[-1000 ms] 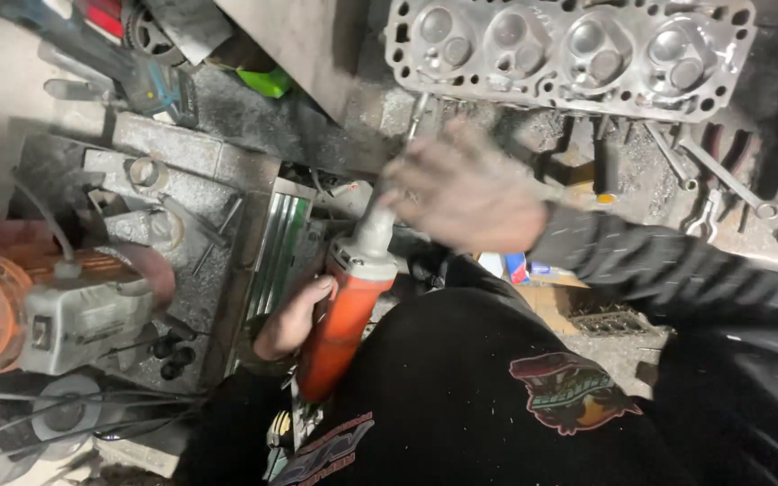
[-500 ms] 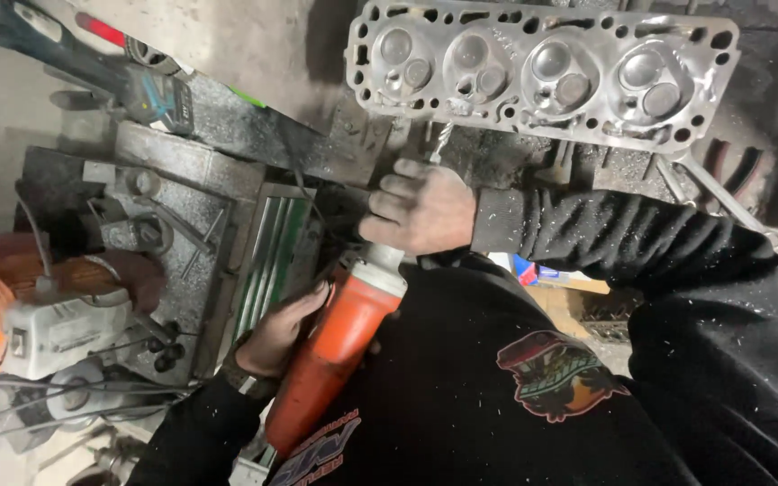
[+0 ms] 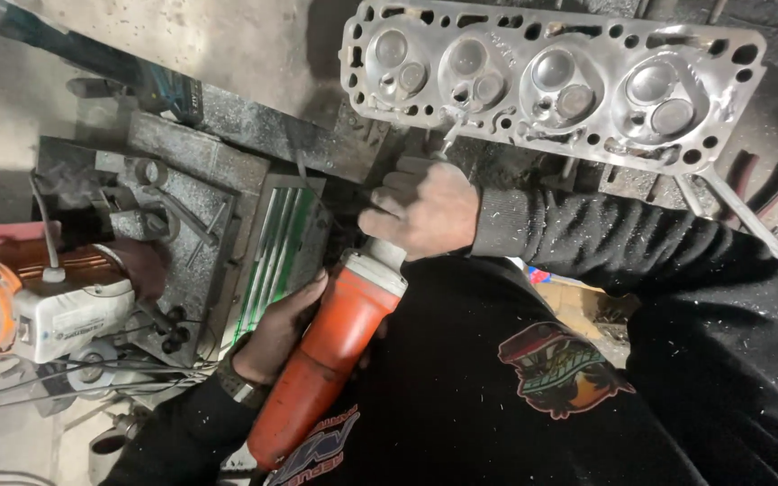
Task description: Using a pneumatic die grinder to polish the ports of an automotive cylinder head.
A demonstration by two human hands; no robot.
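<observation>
While the left hand (image 3: 283, 326) wraps its fingers around the body of the orange die grinder (image 3: 326, 360), the right hand (image 3: 425, 211) curls tightly about the tool's grey nose. Just beyond the right fingertips, the grinder's bit (image 3: 450, 135) meets the silver cylinder head (image 3: 551, 81). Well left of the left fingers lies an angle grinder (image 3: 47, 310).

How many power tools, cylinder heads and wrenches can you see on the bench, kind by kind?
Power tools: 2, the orange grinder held by the left hand and right hand, and a white grinder.
Cylinder heads: 1.
Wrenches: 1 clearly visible; others are too dark to tell.
Total: 4.
</observation>
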